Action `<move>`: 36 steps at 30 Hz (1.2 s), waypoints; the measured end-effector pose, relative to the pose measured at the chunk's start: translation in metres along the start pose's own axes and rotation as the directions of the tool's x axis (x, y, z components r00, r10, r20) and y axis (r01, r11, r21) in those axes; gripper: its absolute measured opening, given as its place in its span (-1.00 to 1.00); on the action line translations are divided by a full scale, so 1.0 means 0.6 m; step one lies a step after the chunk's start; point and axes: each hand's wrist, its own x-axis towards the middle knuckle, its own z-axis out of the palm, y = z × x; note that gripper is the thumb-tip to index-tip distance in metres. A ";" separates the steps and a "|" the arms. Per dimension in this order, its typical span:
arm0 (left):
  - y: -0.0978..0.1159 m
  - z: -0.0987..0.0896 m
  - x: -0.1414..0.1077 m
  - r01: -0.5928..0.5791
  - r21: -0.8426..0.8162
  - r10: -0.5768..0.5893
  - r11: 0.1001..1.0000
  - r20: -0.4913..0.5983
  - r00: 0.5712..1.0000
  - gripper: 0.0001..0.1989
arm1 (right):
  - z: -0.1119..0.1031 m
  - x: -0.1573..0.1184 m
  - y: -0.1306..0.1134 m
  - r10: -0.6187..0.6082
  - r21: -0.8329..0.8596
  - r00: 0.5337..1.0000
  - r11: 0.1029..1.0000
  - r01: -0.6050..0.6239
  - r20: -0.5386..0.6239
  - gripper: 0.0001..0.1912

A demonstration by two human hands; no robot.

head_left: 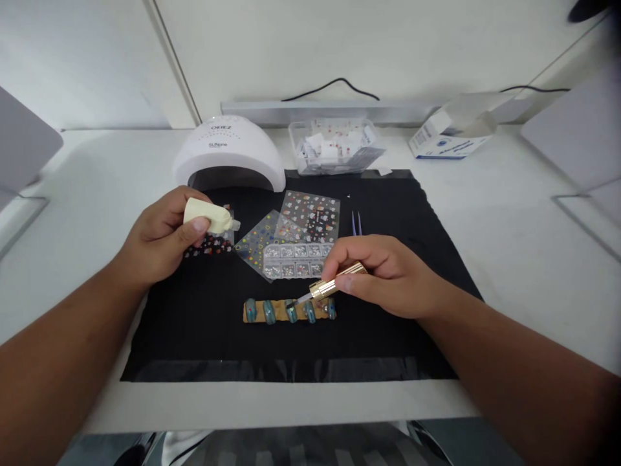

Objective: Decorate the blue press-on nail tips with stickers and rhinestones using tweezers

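Observation:
My left hand [167,236] is closed around a pale yellow nail polish bottle [208,215], tilted with its open neck to the right. Between the fingers of my right hand [383,275] is a gold-capped polish brush [334,285]. Its bristle tip is at the middle one of several teal press-on nails [268,312], and I cannot tell whether it touches. The nails sit in a row on a tan strip [280,310]. Behind the strip lies a clear rhinestone case [288,261], partly covered by my right hand.
Sticker sheets [315,213] lie behind the case on the black mat [204,330]. Purple tweezers [357,223] lie beyond my right hand. A white nail lamp [230,149], a clear plastic box [334,145] of packets and an open carton [451,133] stand at the back.

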 end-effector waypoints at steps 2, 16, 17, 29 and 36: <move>-0.003 0.000 0.000 -0.003 -0.010 0.003 1.000 0.000 1.000 -0.79 | 0.000 0.000 0.000 0.013 -0.015 1.000 1.000 -0.013 -0.009 -0.91; 0.000 0.000 0.000 -0.045 -0.010 0.045 0.999 0.005 0.999 -0.78 | 0.002 0.000 0.005 0.075 0.021 0.996 0.997 -0.074 -0.042 -0.84; 0.000 0.000 -0.001 -0.041 -0.008 0.041 0.999 0.008 0.999 -0.77 | 0.002 0.000 0.006 0.082 0.018 0.996 0.997 -0.081 -0.044 -0.83; -0.002 0.001 -0.002 -0.007 -0.035 0.007 0.999 0.005 1.000 -0.77 | 0.003 0.002 0.005 0.161 -0.038 0.980 0.985 -0.166 -0.115 -0.79; -0.001 0.001 -0.002 -0.008 -0.048 0.009 0.999 0.007 1.000 -0.79 | 0.002 0.000 0.010 0.288 0.175 0.952 0.948 -0.267 -0.104 -0.69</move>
